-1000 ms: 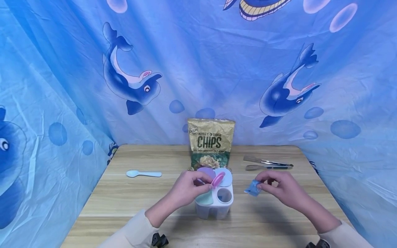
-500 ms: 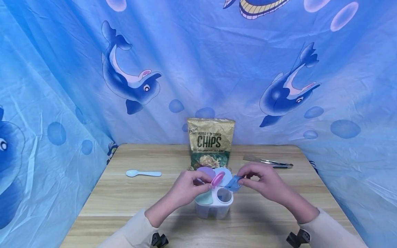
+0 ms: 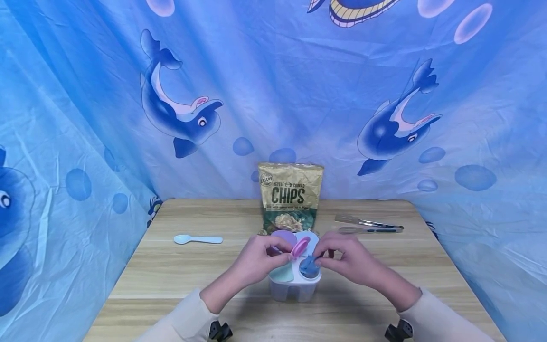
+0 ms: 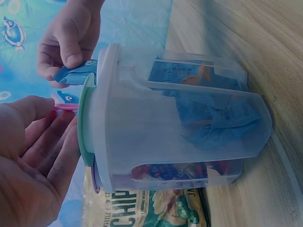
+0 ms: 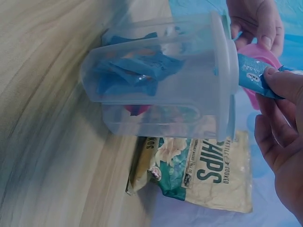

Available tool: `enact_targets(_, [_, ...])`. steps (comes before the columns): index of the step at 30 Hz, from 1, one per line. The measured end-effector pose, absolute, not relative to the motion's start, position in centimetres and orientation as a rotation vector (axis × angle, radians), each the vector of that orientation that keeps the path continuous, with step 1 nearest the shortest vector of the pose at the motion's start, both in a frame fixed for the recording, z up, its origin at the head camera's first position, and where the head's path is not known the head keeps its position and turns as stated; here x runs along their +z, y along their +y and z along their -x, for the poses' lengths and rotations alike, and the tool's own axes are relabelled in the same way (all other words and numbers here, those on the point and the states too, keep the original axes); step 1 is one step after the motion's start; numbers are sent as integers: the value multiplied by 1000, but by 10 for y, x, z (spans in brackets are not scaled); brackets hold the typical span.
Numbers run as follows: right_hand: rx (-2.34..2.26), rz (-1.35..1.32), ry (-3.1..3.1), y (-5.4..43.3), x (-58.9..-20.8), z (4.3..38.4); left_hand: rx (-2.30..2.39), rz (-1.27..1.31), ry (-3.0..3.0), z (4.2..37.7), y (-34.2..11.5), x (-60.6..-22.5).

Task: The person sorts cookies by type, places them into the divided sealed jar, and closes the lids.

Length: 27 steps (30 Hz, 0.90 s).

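A clear plastic container (image 3: 295, 289) with a white top and several round coloured lids stands mid-table. My left hand (image 3: 260, 259) pinches a pink lid (image 3: 301, 247), tilted up off the front right opening. With thumb and fingers my right hand (image 3: 348, 254) holds a small blue packet (image 3: 309, 266) at that opening; the right wrist view shows the packet (image 5: 253, 75) partly at the mouth. Several blue packets (image 4: 208, 106) lie inside the container, seen through its wall. Small red and blue items (image 4: 175, 171) sit in another compartment; their kind is unclear.
A gold and green chips bag (image 3: 291, 197) stands just behind the container. To the left lies a light blue spoon (image 3: 198, 239), and metal tongs (image 3: 369, 226) lie at the back right. A dolphin-printed curtain (image 3: 273, 95) surrounds the wooden table (image 3: 192, 275).
My right hand has moved left with the blue packet, from beside the container to the uncovered opening. My left hand has stayed in place, holding the pink lid.
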State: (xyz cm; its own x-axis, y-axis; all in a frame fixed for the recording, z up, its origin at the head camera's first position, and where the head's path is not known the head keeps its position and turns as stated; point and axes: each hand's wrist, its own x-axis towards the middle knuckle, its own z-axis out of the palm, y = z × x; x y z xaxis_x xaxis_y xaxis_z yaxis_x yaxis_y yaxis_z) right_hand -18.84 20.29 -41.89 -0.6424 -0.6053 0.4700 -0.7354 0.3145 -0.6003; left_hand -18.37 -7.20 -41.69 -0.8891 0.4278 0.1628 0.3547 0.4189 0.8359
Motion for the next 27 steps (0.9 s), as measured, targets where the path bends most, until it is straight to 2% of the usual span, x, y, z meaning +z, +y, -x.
enact_targets(9, [1055, -1430, -2432, 194, -428, 187, 1524, -731, 2564, 182, -72, -416])
enact_targets(17, [928, -1396, -2474, 194, -433, 186, 1514, -731, 2579, 181, -70, -416])
enact_targets(27, [1069, -1351, -2437, 197, -432, 190, 1532, -736, 2567, 179, -71, -414])
